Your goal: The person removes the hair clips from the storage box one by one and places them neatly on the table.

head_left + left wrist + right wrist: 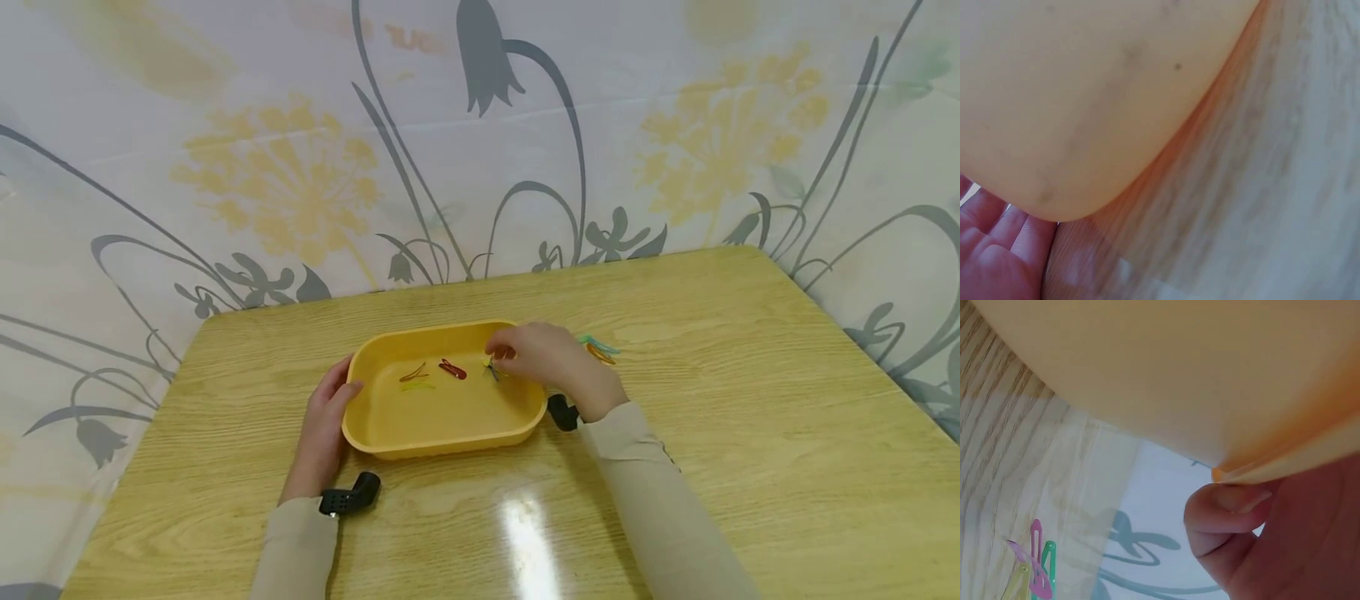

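Note:
A yellow plastic tray (442,435) sits on the wooden table. My left hand (330,408) grips its left end, thumb over the rim and fingers along the outer wall. Over the tray's right end, my right hand (543,354) reaches in with curled fingers, fingertips close to a yellow and blue pair of hair clips (492,369). In the right wrist view a small orange bit (1216,474) shows by a fingertip; I cannot tell whether it is held. Also inside lie a red hair clip (452,369), an orange hair clip (412,374) and a yellow-green hair clip (417,386).
More hair clips (600,347) lie on the table (712,375) right of the tray; the right wrist view shows a purple clip (1036,540) and a green clip (1049,559) among them. A flower-patterned curtain (420,167) hangs behind the table. Black wrist cameras sit on both wrists.

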`<action>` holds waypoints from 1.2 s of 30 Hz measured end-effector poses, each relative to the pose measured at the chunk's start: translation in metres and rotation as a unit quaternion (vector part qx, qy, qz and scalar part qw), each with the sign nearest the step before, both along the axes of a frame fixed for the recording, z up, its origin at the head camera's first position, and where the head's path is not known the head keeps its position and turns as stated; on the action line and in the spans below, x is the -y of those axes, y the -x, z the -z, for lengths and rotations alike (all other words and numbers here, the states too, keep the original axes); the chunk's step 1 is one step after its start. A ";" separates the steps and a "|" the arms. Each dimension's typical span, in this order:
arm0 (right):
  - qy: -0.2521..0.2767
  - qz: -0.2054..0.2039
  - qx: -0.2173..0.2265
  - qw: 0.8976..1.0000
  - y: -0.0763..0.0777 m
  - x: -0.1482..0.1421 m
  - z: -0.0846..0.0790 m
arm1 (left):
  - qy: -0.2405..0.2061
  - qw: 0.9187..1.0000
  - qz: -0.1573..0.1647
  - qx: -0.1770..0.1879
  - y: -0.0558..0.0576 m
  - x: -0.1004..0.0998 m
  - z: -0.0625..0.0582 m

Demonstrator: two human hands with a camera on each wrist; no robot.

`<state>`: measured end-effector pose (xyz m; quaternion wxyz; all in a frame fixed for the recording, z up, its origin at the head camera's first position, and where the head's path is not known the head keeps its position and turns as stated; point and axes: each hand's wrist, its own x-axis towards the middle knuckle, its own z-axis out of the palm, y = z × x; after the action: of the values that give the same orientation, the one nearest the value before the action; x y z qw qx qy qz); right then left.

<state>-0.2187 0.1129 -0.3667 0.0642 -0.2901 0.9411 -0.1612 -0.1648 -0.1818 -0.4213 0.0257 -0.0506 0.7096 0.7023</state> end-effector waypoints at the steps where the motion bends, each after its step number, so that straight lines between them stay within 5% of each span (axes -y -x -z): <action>1: -0.002 0.000 0.002 1.000 0.000 0.001 -0.001 | 0.000 1.000 0.000 -0.001 0.000 0.000 0.000; 16: -0.027 -0.016 0.037 0.999 0.003 0.011 0.007 | 0.003 1.000 0.004 0.007 -0.008 -0.009 -0.021; 22: -0.034 -0.015 0.036 0.999 0.003 0.013 0.010 | -0.001 1.000 0.003 0.004 -0.006 -0.005 -0.015; 30: -0.075 -0.005 -0.025 0.997 0.000 0.016 0.014 | 0.001 1.000 0.000 -0.007 0.002 0.001 0.002; 36: -0.091 0.014 -0.056 0.994 -0.003 0.018 0.016 | -0.002 1.000 -0.001 0.000 0.000 0.000 -0.002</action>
<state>-0.2160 0.0946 -0.3829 0.0356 -0.2785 0.9580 -0.0589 -0.1650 -0.1816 -0.4188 0.0250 -0.0509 0.7084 0.7035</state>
